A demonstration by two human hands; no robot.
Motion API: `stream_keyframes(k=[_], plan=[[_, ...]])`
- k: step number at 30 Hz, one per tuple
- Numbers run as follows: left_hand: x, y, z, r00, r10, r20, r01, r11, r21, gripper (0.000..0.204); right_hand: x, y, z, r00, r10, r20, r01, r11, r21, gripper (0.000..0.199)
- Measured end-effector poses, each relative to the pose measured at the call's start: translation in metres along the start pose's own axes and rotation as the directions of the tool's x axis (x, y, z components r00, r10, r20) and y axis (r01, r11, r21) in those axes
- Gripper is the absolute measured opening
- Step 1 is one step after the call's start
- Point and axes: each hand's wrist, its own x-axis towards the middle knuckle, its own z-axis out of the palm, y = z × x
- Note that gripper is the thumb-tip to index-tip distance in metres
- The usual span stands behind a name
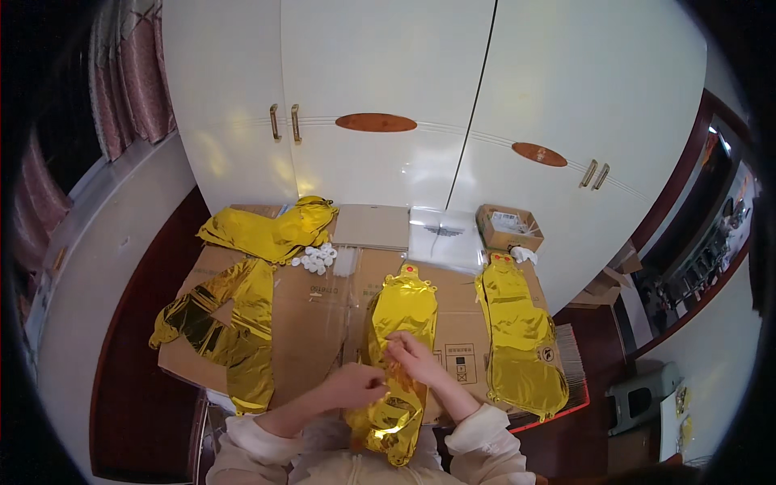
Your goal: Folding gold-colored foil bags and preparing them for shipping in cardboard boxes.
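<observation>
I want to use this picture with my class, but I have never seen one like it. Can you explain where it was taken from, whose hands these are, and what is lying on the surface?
This is one picture from a wide fisheye camera worn on a person's head, looking down, so straight edges bend. The left hand and right hand are that person's own bare hands. Both touch a flat gold foil balloon lying on flattened cardboard. A second gold balloon lies to the right, and more gold foil to the left. Further back are small white caps, a clear plastic bag and a small cardboard box, before white cupboard doors.
</observation>
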Motion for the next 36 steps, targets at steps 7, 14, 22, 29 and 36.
stream_keyframes(k=[7, 14, 22, 29, 36], plan=[[0.020, 0.014, 0.024, 0.995, -0.064, 0.079, 0.051, 0.986, 0.161, 0.034, -0.011, 0.034, 0.003, 0.999, 0.031, -0.008, -0.031, 0.998, -0.053, 0.033], [0.046, -0.058, -0.001, 0.935, 0.203, -0.291, -0.075, 0.915, 0.396, 0.033, -0.027, 0.005, 0.002, 0.991, -0.102, -0.090, 0.042, 0.859, -0.511, 0.042], [0.076, -0.090, -0.017, 0.977, 0.191, -0.092, -0.105, 0.812, 0.574, 0.058, -0.029, 0.005, 0.007, 0.957, -0.273, -0.095, 0.172, 0.803, -0.571, 0.040], [0.082, -0.101, -0.020, 0.993, 0.120, -0.017, -0.088, 0.809, 0.581, 0.066, -0.027, 0.030, 0.009, 0.911, -0.401, -0.098, 0.290, 0.790, -0.540, 0.026], [0.082, -0.103, -0.024, 0.994, 0.113, -0.006, -0.087, 0.799, 0.595, 0.075, -0.028, 0.029, 0.006, 0.934, -0.349, -0.068, 0.258, 0.797, -0.546, 0.022]])
